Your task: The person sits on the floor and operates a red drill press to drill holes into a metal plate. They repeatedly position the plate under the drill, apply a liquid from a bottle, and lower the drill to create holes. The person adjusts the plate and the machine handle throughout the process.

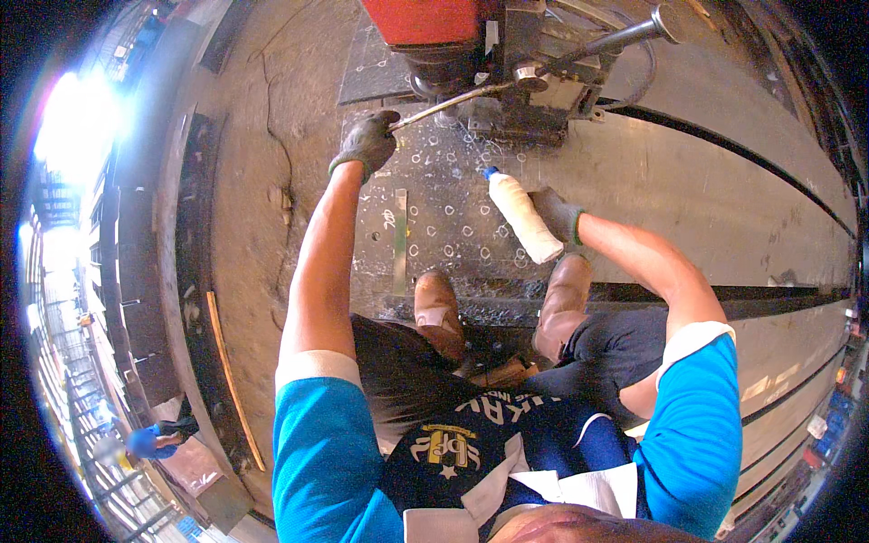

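Steel plate (724, 195) fills the workshop floor, chalked with small circles near the drill; a red magnetic drill (480, 54) stands at its far edge; the left hand (367, 140), gloved, has its grip closed round the end of the drill's thin feed lever (453, 98); the right hand (557, 215), also gloved, has its grip clamped on a white squeeze bottle (523, 215) with a blue nozzle, tilted toward the drill just above the plate; the bottle looks light and soft-walled, likely slick if oily, best held round its middle; the lever looks stiff, best taken at its tip; brown boots (439, 312) rest below.
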